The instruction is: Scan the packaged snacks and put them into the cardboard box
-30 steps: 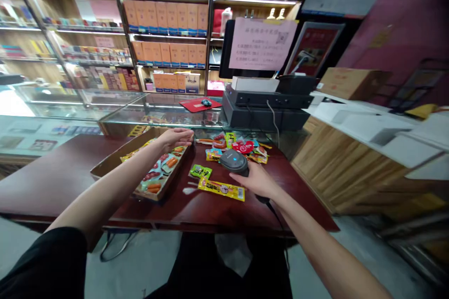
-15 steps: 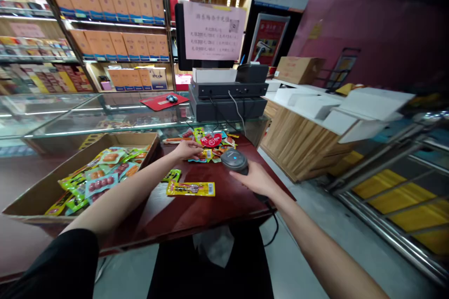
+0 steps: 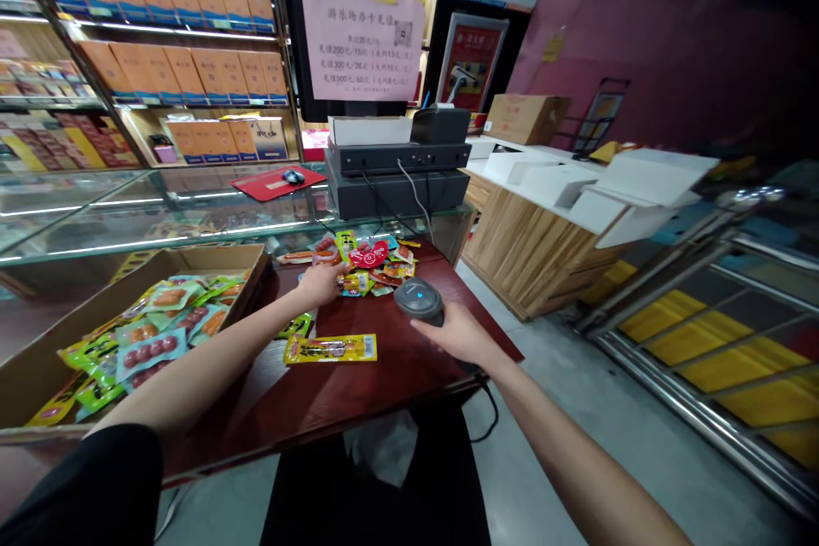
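Observation:
A dark grey barcode scanner (image 3: pixel 419 299) with a small blue light is in my right hand (image 3: pixel 459 333), held above the right side of the dark red tabletop (image 3: pixel 345 388). My left hand (image 3: pixel 320 283) reaches the left edge of a pile of small snack packets (image 3: pixel 374 260). Its fingers are bent together at the packets, and what lies between them is hidden. Nearer to me, a long yellow snack packet (image 3: pixel 331 348) lies flat, with a green packet (image 3: pixel 298 326) just behind it. Left of my forearm, an open cardboard box (image 3: pixel 246 260) holds many more packets.
Behind the pile stand a black cash drawer (image 3: pixel 397 194) and a monitor with a pink paper sign (image 3: pixel 364 43). A glass counter (image 3: pixel 179 205) carries a red mouse pad (image 3: pixel 269 185). At right are a wooden cabinet (image 3: pixel 525 247) and a metal railing (image 3: pixel 678 375). The scanner's cable (image 3: pixel 491 409) hangs over the table edge.
The view has shifted slightly, so most things appear further left. My left hand's fingers look more bent at the pile. The scanner stays in my right hand.

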`<state>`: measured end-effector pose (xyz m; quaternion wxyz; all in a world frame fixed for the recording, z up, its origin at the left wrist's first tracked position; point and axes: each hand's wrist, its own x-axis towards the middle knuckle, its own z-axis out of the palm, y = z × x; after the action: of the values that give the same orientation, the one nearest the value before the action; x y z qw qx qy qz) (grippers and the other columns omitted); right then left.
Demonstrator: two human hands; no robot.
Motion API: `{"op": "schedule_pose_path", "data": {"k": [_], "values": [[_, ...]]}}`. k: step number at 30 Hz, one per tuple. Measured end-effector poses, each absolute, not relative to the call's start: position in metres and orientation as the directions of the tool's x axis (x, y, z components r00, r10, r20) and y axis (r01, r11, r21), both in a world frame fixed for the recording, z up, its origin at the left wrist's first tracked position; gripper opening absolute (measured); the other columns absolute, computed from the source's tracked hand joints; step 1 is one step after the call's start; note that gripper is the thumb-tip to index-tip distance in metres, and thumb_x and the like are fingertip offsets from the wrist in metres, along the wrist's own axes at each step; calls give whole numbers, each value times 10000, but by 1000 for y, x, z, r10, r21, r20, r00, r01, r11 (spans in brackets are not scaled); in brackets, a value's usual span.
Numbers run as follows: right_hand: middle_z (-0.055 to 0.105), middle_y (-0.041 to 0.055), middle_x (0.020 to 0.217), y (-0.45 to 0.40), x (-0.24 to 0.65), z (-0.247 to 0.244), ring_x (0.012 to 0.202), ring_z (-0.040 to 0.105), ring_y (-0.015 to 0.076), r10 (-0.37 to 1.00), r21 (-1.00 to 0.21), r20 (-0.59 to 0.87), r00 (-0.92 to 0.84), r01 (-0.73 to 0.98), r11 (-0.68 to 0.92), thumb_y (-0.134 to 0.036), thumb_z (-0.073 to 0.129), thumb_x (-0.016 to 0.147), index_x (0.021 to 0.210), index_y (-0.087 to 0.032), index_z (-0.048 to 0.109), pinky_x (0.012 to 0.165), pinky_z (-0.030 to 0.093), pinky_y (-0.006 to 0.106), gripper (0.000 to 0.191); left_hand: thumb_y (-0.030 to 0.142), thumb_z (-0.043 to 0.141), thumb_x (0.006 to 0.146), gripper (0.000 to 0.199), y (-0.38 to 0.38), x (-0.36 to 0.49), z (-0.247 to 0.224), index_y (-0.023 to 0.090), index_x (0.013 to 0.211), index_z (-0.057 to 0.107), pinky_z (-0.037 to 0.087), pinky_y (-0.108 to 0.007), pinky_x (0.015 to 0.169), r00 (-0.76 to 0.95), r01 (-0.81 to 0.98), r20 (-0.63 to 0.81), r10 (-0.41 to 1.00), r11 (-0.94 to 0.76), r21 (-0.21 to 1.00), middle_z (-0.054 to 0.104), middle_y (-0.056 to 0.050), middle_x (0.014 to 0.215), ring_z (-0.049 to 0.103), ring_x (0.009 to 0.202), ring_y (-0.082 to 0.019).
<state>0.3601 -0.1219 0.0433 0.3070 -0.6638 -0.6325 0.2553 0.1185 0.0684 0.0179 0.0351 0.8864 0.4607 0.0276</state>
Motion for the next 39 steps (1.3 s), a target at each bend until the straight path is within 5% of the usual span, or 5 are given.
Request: {"op": "schedule_pose_path", "data": {"k": [6,10,14,23,39], "values": [[701,42,677,-120,352,49,650,675,211,992,-713,105,64,701,31,-382,648,778,1017,-152,679,625,495,293,333,238,687,672,248,68,97,32,183,910,728,468,-292,756,554,824,-57,831,-537,179,710,-94,879,655,876,-257],[739,70,844,-119,343,64,765,689,223,983,-696,183,34,710,105,-386,649,779,1056,-158,689,725,505,310,361,415,758,630,308,68,84,43,168,812,731,479,-252,660,446,701,-2,895,-348,623,693,-31,761,641,753,-197],[744,72,907,-119,330,82,848,690,235,973,-696,229,34,704,140,-395,653,776,1065,-168,693,768,507,311,370,509,823,526,486,58,81,47,152,839,721,517,-268,602,493,345,-203,846,24,938,686,-26,756,624,669,-153],[676,19,611,-115,311,98,505,613,158,988,-704,153,27,705,89,-417,642,790,962,-170,674,527,455,252,303,338,901,475,474,45,95,42,148,862,703,579,-331,648,608,190,-340,717,284,940,704,-56,834,671,757,-187],[699,47,677,-113,307,100,660,670,200,975,-689,221,17,711,144,-388,647,781,1035,-161,682,617,492,283,341,362,874,549,417,44,96,42,123,844,700,584,-330,710,674,237,-351,651,260,936,709,-71,848,670,766,-176]]}}
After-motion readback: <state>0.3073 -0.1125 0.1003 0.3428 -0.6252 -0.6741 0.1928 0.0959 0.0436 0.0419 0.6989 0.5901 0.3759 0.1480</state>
